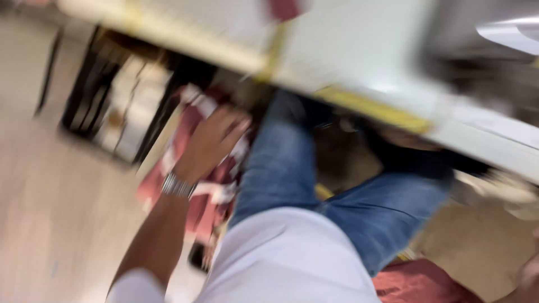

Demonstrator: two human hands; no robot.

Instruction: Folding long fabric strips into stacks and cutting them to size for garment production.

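Observation:
The view is heavily blurred by motion. My left hand (212,139), with a metal band on its wrist, reaches down beside my knee in blue jeans (281,163). It lies on a red and white bundle (191,168) under the table, and the blur hides whether the fingers grip it. A skin-coloured sliver at the lower right edge may be my right hand (530,280); its fingers do not show. My white shirt (286,258) fills the bottom centre.
A white tabletop with yellow tape strips along its edge (359,104) runs across the top, above my legs. A dark-framed rack (112,101) stands on the pale floor at left. Red cloth (421,283) and brown card (483,247) lie at lower right.

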